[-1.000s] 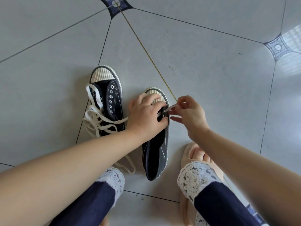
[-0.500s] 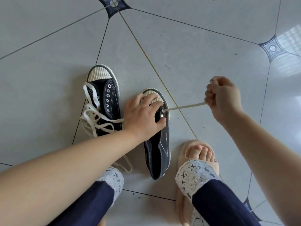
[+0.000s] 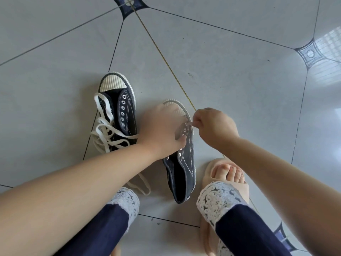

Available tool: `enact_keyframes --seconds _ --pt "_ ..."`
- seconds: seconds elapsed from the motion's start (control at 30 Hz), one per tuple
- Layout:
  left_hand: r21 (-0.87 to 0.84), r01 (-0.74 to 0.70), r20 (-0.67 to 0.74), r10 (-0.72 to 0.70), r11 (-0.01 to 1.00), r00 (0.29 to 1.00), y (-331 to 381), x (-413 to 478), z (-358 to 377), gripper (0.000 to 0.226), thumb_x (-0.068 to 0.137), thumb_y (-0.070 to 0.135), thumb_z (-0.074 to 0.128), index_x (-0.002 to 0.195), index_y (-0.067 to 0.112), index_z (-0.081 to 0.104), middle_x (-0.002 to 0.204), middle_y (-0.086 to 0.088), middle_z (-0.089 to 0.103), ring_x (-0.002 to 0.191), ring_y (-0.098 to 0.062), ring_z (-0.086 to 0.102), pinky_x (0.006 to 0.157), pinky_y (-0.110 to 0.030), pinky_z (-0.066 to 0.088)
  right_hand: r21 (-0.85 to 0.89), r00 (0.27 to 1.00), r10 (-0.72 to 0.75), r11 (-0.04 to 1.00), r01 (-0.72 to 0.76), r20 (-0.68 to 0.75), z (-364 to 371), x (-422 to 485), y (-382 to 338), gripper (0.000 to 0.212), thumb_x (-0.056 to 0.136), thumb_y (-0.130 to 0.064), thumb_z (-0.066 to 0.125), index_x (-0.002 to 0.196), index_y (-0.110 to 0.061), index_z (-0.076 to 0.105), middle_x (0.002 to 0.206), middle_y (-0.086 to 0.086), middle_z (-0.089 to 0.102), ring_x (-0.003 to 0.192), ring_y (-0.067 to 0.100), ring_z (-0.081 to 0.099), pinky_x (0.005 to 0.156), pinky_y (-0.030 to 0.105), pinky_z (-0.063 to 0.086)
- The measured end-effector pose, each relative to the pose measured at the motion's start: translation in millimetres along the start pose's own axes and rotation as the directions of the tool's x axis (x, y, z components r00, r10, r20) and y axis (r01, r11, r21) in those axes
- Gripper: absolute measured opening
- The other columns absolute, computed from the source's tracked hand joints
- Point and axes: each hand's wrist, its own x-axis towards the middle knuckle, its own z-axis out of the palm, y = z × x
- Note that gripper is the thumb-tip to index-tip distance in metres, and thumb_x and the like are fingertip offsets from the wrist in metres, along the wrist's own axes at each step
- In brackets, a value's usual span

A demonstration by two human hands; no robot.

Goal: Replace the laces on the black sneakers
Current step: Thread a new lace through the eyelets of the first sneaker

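Two black sneakers with cream toe caps lie on the tiled floor. The left sneaker [image 3: 127,111] has a loose white lace [image 3: 107,130] hanging off its left side in a tangle. My left hand [image 3: 162,132] grips the front of the right sneaker [image 3: 184,167], fingers curled over its toe and tongue. My right hand [image 3: 212,126] pinches the end of a white lace [image 3: 189,123] right at the upper eyelets on that shoe's right side. Another stretch of lace [image 3: 140,185] lies on the floor beside the right sneaker's heel.
My right foot in a beige slide sandal [image 3: 230,178] rests just right of the right sneaker. My knees in dark trousers with white lace cuffs [image 3: 215,198] fill the bottom of the view. Grey floor tiles [image 3: 239,80] stretch all around.
My right hand had pulled the lace out taut to the right; it has come back in to the eyelets and now pinches the lace close to the shoe. My left hand stays on the sneaker.
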Motion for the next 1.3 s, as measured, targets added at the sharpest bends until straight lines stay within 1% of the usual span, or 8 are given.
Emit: enact_keyframes --seconds 0.33,0.43,0.57,0.87,0.93,1.03,1.17,1.3 --pt "0.059 -0.002 0.026 0.0 0.998 1.0 -2 2 -2 0.048 0.074 0.054 0.055 0.119 0.035 0.055 0.134 0.005 0.038 0.122 -0.026 0.028 0.095 -0.039 0.017 0.063 0.911 0.277 0.961 -0.271 -0.306 -36 -12 66 0.013 0.093 -0.017 0.048 0.095 -0.013 0.061 0.102 0.008 0.06 0.084 0.028 0.053 0.058 0.029 0.03" --pt "0.03 -0.005 0.029 0.004 1.0 1.0 -3 2 0 0.048 0.075 0.051 0.057 0.119 0.033 0.056 0.136 0.003 0.037 0.126 -0.027 0.025 0.098 -0.04 0.017 0.122 0.942 0.279 0.958 -0.259 -0.185 -26 -8 46 0.017 0.093 -0.022 0.048 0.106 -0.014 0.056 0.108 0.01 0.059 0.092 0.03 0.053 0.064 0.031 0.032" --pt "-0.04 -0.005 0.056 0.007 0.999 0.998 -1 4 2 0.048 0.075 0.052 0.059 0.118 0.031 0.055 0.147 0.002 0.026 0.133 -0.029 0.017 0.104 -0.045 0.023 0.176 0.996 0.073 0.981 -0.082 0.055 -11 -5 7 0.037 0.086 -0.033 0.06 0.12 -0.026 0.049 0.102 -0.001 0.058 0.095 0.024 0.056 0.069 0.03 0.037" --pt "-0.047 0.0 0.054 0.002 0.999 0.999 -2 5 5 0.049 0.073 0.051 0.061 0.118 0.032 0.055 0.148 0.005 0.027 0.135 -0.028 0.015 0.105 -0.044 0.027 0.373 0.992 0.121 0.92 -0.125 0.033 10 -4 -8 0.015 0.084 -0.03 0.062 0.083 -0.016 0.057 0.078 -0.002 0.059 0.072 0.019 0.054 0.061 0.03 0.041" --pt "-0.023 -0.006 0.066 0.008 1.0 0.998 -2 5 5 0.051 0.073 0.051 0.06 0.12 0.034 0.053 0.148 0.007 0.025 0.135 -0.026 0.014 0.103 -0.043 0.028 0.418 0.987 0.162 0.897 -0.141 -0.016 13 -3 -7 0.023 0.084 -0.027 0.062 0.065 -0.022 0.049 0.062 -0.008 0.05 0.058 0.013 0.047 0.047 0.015 0.031" --pt "0.005 -0.02 0.084 0.02 1.0 0.996 -4 6 2 0.053 0.073 0.053 0.059 0.123 0.037 0.051 0.149 0.009 0.024 0.135 -0.025 0.014 0.102 -0.043 0.025 0.436 0.97 0.237 0.88 -0.191 -0.054 10 -2 -3 0.034 0.082 -0.023 0.063 0.055 -0.02 0.042 0.051 -0.006 0.041 0.048 0.013 0.036 0.042 0.017 0.029" --pt "0.031 -0.035 0.12 0.031 0.999 0.992 -8 5 -1 0.053 0.076 0.054 0.055 0.127 0.04 0.047 0.15 0.009 0.02 0.136 -0.024 0.012 0.105 -0.043 0.02 0.553 0.879 0.467 0.759 -0.344 -0.093 -16 4 26 0.019 0.08 -0.02 0.062 0.064 -0.017 0.054 0.051 -0.006 0.042 0.055 0.022 0.045 0.053 0.028 0.039" --pt "0.044 -0.041 0.124 0.036 0.998 0.992 -6 6 -1 0.053 0.077 0.054 0.054 0.127 0.039 0.047 0.15 0.009 0.02 0.135 -0.024 0.013 0.104 -0.043 0.02 0.628 0.799 0.576 0.689 -0.361 -0.172 -36 5 55 0.035 0.079 -0.016 0.059 0.051 -0.021 0.037 0.047 -0.007 0.031 0.049 0.019 0.033 0.047 0.024 0.028"
